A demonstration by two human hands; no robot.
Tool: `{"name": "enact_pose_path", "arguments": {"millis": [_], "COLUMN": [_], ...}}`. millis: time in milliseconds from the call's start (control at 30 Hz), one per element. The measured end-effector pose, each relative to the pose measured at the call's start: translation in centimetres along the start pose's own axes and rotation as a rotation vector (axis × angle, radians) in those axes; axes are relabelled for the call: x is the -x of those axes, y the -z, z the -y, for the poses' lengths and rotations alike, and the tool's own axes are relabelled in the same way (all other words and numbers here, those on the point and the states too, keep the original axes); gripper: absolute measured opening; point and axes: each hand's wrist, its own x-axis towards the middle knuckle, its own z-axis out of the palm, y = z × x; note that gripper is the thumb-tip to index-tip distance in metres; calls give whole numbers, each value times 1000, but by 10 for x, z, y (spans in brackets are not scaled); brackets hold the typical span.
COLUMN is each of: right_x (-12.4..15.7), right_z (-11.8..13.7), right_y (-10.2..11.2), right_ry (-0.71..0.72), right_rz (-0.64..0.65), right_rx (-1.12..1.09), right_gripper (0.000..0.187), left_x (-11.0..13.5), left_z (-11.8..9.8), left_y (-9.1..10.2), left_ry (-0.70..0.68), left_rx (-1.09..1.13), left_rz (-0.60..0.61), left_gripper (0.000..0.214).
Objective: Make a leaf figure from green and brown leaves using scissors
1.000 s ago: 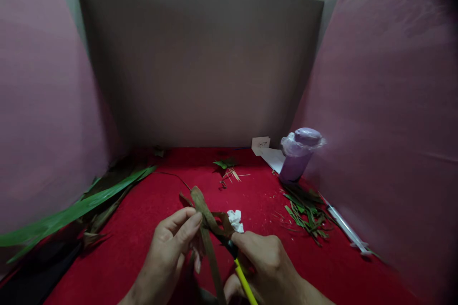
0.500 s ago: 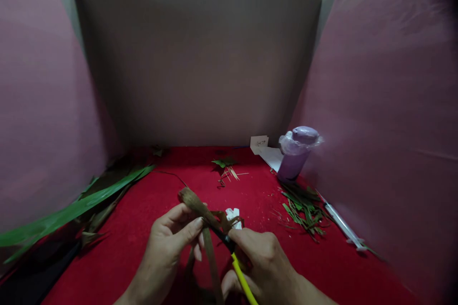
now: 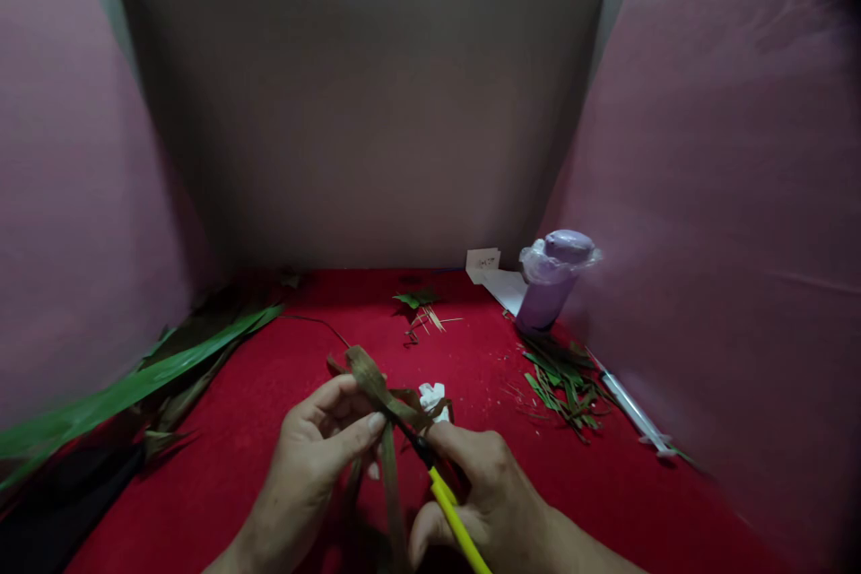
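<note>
My left hand (image 3: 306, 457) pinches a folded brown dried leaf strip (image 3: 367, 375) between thumb and fingers. One long tail of the strip hangs down between my hands, and a loose end curls near the right fingers. In my right hand (image 3: 494, 484) are scissors with yellow handles (image 3: 455, 516). Their dark blades point up and left, lying against the strip close to my left thumb; whether the strip is between the blades I cannot make out. A crumpled white scrap (image 3: 432, 396) lies just behind my hands.
Toothpicks (image 3: 434, 318) and a green leaf (image 3: 415, 299) lie on the red cloth (image 3: 235, 430) farther back. On the right are a purple tumbler (image 3: 548, 291), leaf scraps (image 3: 565, 386) and a syringe (image 3: 632, 408). Long green leaves (image 3: 148, 381) line the left, above a dark cloth (image 3: 73, 493).
The folded top of the strip has turned slightly, with another bit of it showing at its left. Both hands keep their grips, and the view has shifted a little.
</note>
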Motion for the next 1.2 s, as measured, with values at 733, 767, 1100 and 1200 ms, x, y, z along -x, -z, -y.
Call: {"name": "enact_pose_path", "arguments": {"millis": [733,767,1100,1200], "right_x": [-8,-10,-25,-24], "right_z": [26,28,37,28], "right_y": [13,14,19,14], "right_ry": [-128,-126,-43,-59], "right_rz": [106,105,66,42], "right_rx": [-463,-463,-469,-405], "right_gripper": [53,56,56,57], "left_x": [-3,-4,-13,-13], "left_z": [-39,-40,-46,-42], "left_y": [-24,-23,-21,-20], "left_ry": [-54,-63,-97,-68], "left_rx": [34,30,9,27], "left_rz": [32,37,63,47], "left_gripper": [24,24,22,28]}}
